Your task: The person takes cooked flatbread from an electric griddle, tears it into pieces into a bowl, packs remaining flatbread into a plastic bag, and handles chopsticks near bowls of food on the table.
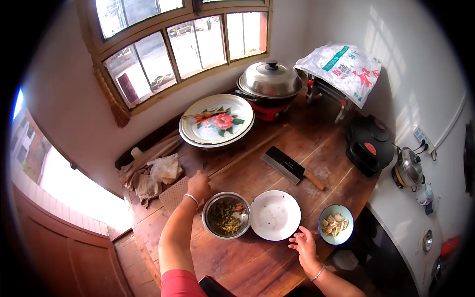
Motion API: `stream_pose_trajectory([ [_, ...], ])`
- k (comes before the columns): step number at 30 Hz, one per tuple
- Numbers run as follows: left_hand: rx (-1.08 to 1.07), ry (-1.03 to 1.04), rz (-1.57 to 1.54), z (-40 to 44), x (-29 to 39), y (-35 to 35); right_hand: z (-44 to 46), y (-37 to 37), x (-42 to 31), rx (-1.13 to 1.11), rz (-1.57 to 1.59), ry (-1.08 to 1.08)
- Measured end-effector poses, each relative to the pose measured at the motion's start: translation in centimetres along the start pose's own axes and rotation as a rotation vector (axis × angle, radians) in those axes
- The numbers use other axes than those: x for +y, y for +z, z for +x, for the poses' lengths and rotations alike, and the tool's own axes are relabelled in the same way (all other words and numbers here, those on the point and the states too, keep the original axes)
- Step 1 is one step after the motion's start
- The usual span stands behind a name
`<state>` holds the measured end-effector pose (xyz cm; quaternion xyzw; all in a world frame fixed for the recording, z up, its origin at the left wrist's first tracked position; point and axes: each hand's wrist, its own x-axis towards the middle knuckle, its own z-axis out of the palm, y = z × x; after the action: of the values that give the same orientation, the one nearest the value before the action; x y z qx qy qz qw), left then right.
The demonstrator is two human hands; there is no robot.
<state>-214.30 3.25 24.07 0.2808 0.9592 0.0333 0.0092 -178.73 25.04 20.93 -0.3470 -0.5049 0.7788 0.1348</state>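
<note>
My left hand [199,186] is over the table at the right end of a woven tan mat [174,195], its fingers curled; what they hold, if anything, is hidden. Just right of that arm stands a steel bowl [210,221] with a chopped green and yellow mixture. Beside it lies a white plate [275,215] with a few dark specks. Near the plate's lower right edge my right hand [304,246] has its fingers apart and holds nothing. A light blue-rimmed bowl [350,220] with pale pieces sits to its right. Beyond the plate lies a cleaver [284,165].
At the back are a floral tray [200,106] with chopsticks and a lidded pan [269,81]. A black appliance [370,143] stands at the right edge, below a sack-covered object [341,69]. Cloth and plastic bags [165,168] lie at left.
</note>
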Motion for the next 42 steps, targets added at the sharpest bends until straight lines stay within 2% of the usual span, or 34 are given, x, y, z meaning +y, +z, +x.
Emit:
stream_pose_trajectory([
  [2, 0.030, -0.011, 0.001, 0.3, -0.2, -0.7, -0.2, -0.3, 0.0, 0.061, 0.020, 0.011],
  [8, 0.138, 0.011, -0.069, -1.0, -0.3, -4.2, 0.8, 0.3, -0.4, -0.028, 0.089, 0.123],
  [10, 0.140, 0.024, -0.103, -2.2, 0.1, -6.2, 1.4, 0.7, -0.8, -0.045, 0.096, 0.108],
  [15, 0.322, 0.098, -0.184, -6.1, -0.2, -8.8, 3.9, 1.5, -1.1, -0.049, 0.076, 0.061],
  [19, 0.328, 0.042, -0.210, -9.6, 0.4, -10.9, 6.7, 2.3, -1.7, -0.079, 0.154, 0.029],
  [21, 0.413, 0.085, -0.263, -11.0, 0.2, -10.7, 8.3, 2.8, -2.6, -0.194, 0.123, 0.041],
  [25, 0.408, 0.061, -0.281, -13.6, 1.5, -11.9, 11.3, 3.9, -3.6, -0.195, 0.087, -0.001],
  [27, 0.411, 0.055, -0.273, -14.5, 1.5, -12.0, 13.0, 3.8, -4.6, -0.157, -0.205, -0.063],
  [29, 0.405, 0.025, -0.265, -15.5, 1.6, -12.5, 15.4, 2.2, -5.6, -0.050, -0.713, -0.497],
  [30, 0.423, 0.015, -0.315, -16.0, 1.7, -12.7, 16.1, 0.9, -6.5, 0.097, -1.033, -0.894],
  [31, 0.423, 0.007, -0.316, -16.5, 1.8, -12.8, 16.5, -0.5, -7.8, 0.124, -1.137, -0.920],
  [34, 0.409, -0.058, -0.293, -17.8, 1.7, -13.6, 17.4, -3.5, -10.5, 0.224, -1.512, -0.552],
  [35, 0.412, -0.065, -0.277, -18.1, 1.8, -13.8, 17.9, -4.2, -10.6, 0.224, -1.513, -0.561],
  [37, 0.429, -0.069, -0.270, -18.3, 1.8, -13.8, 19.1, -5.5, -10.7, 0.121, -1.697, -0.385],
  [40, 0.452, -0.139, -0.226, -19.0, 1.8, -13.7, 20.0, -6.0, -10.4, 0.123, -1.770, -0.495],
  [42, 0.474, -0.132, -0.212, -19.4, 1.4, -13.6, 19.5, -4.9, -11.4, 0.086, -1.740, -0.494],
])
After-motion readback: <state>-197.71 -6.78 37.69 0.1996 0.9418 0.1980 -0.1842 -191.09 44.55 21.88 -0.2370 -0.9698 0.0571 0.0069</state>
